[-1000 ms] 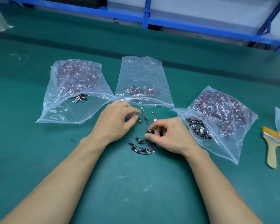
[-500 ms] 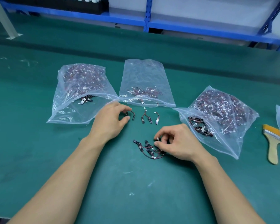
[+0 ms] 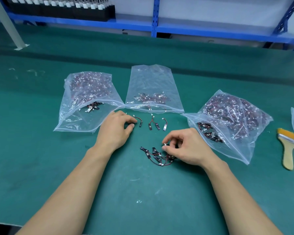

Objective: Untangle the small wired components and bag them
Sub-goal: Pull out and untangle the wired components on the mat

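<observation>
Green matte tabletop [image 3: 41, 167], mid-frame: left hand [image 3: 115, 129] pinches a curved wired component [image 3: 138, 119]. Right hand [image 3: 187, 148], fingers curled, pinches the tangled black-red cluster [image 3: 155, 156].

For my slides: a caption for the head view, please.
Right hand pinches the tangle of wired components while left hand pinches a separated component on the green table.

On the table [image 3: 41, 167]: at the back, a row of left bag [image 3: 85, 106], middle bag [image 3: 153, 85] and right bag [image 3: 227, 126]; before the middle bag, separated components [image 3: 153, 123] in a line; nearer, tangled cluster [image 3: 155, 155]; far right, paintbrush [image 3: 288, 150].
</observation>
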A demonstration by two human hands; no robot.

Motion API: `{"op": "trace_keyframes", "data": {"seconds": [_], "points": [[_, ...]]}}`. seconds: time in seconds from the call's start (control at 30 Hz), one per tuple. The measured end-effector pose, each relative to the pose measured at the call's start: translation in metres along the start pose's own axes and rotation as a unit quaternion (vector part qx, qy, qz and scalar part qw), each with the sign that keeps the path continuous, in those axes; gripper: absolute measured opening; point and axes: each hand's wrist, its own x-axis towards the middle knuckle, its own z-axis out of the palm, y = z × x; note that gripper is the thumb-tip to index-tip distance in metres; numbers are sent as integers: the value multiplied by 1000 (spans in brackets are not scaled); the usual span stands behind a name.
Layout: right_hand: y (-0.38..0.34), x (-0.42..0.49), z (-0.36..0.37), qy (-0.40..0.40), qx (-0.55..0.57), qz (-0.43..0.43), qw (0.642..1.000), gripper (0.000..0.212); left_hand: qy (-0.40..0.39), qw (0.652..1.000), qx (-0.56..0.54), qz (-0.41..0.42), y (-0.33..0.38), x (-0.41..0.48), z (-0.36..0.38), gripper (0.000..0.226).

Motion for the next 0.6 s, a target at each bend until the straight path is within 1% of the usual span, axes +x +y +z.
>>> {"op": "trace_keyframes", "data": {"seconds": [0.1, 0.17, 0.27, 0.47, 0.53, 0.6], "points": [[0, 0, 0, 0, 3, 1, 1000, 6, 7, 1000, 12, 1, 4, -1, -1, 16], [0, 0, 0, 1, 1, 0, 1000, 7, 13, 1000, 2, 20, 8, -3, -1, 16], [0, 1, 0, -1, -8, -3, 1000, 7, 1, 999, -9, 54, 14, -7, 1, 15], [3, 1, -1, -4, -2, 1, 1000, 10, -12, 998, -3, 57, 15, -8, 3, 15], [3, 1, -1, -4, 0, 4, 1000, 10, -12, 997, -8, 74, 17, -8, 3, 17], [3, 2, -2, -1, 0, 7, 1000, 10, -30, 995, -8, 96, 20, -9, 4, 19]]}}
